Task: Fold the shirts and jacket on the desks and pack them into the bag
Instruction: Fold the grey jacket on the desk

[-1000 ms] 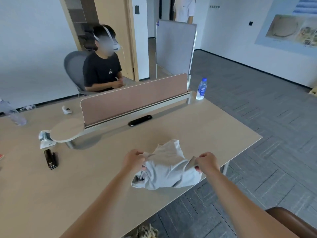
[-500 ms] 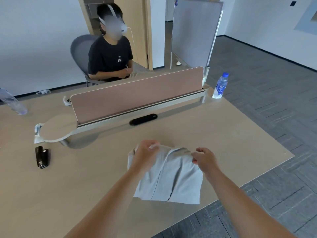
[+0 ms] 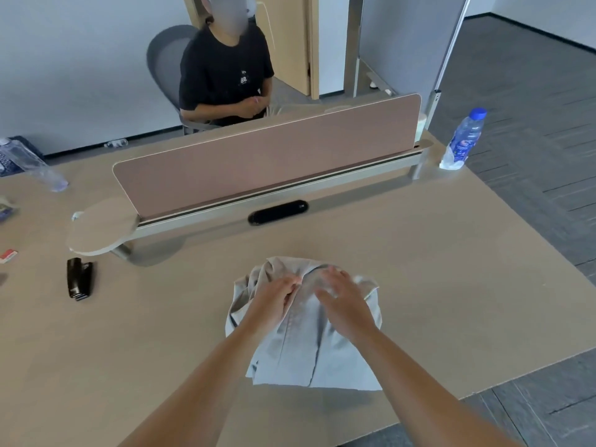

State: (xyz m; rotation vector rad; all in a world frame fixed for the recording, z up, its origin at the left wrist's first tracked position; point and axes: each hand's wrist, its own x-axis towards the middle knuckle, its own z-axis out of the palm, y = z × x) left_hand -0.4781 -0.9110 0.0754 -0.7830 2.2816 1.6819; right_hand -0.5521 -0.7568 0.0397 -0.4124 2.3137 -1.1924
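A pale grey-blue shirt (image 3: 309, 353) lies partly folded on the beige desk (image 3: 435, 285), its button line running down the middle toward the front edge. My left hand (image 3: 274, 301) rests on the shirt's upper left part, its fingers bent into the bunched cloth near the collar. Just to the right, my right hand (image 3: 345, 301) hovers flat over the upper right part with fingers spread and straight. No bag or jacket is in view.
A pink divider panel (image 3: 267, 156) crosses the desk behind the shirt, with a black oblong device (image 3: 278, 212) in front of it. A black stapler (image 3: 79, 278) lies at left. Water bottles stand at far right (image 3: 463, 139) and far left (image 3: 32, 164). A person in a black T-shirt (image 3: 225, 69) sits opposite.
The shirt has gone from held up off the desk edge to lying flat on the desk. My right hand has let go and opened; both hands moved onto its collar area.
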